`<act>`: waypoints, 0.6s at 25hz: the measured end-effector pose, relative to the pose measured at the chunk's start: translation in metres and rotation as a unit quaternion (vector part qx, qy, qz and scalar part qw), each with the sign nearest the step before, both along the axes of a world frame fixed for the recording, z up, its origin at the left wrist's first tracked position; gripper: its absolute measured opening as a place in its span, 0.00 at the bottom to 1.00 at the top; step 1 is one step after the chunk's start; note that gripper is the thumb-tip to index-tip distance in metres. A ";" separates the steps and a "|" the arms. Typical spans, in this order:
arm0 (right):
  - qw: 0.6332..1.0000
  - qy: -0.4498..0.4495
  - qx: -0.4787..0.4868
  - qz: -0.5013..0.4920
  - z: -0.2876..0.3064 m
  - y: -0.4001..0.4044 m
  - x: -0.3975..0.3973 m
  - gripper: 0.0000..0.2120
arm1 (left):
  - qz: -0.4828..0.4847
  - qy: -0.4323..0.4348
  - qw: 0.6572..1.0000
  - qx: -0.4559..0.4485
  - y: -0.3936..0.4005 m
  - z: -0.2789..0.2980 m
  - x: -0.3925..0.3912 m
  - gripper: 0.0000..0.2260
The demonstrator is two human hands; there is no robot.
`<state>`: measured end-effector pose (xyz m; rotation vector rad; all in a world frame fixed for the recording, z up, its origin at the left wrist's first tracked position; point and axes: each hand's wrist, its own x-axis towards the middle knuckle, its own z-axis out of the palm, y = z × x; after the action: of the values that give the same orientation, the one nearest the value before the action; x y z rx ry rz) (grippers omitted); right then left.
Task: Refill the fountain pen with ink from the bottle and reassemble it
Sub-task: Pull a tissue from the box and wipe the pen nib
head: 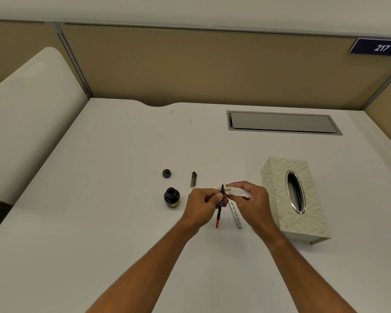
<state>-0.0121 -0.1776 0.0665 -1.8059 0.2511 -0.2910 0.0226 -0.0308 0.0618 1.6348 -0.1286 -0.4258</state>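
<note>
Pen section (219, 205) near-upright, nib up, left hand (202, 205) pinching it, right hand (250, 199) gripping tissue (237, 192)

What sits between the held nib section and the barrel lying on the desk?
Nothing visible. The left hand holds the nib section just left of the barrel; the right hand holds a tissue at the nib, above the barrel's far end. The ink bottle stands off to the left.
</note>
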 end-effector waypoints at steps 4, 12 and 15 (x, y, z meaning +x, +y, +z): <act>0.998 -0.018 -0.057 -0.009 0.000 0.000 -0.004 0.07 | 0.042 -0.048 0.996 0.064 -0.001 0.001 -0.001 0.04; 0.990 -0.066 -0.126 -0.008 0.000 0.005 -0.006 0.08 | 0.087 -0.108 0.981 0.138 -0.002 0.001 -0.001 0.04; 0.982 -0.078 -0.170 -0.005 0.002 0.010 -0.007 0.06 | 0.098 -0.139 0.969 0.179 -0.004 -0.002 -0.002 0.05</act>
<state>-0.0195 -0.1678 0.0690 -2.1051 0.1034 -0.5048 0.0208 -0.0343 0.0600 2.0376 -0.1017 -0.0645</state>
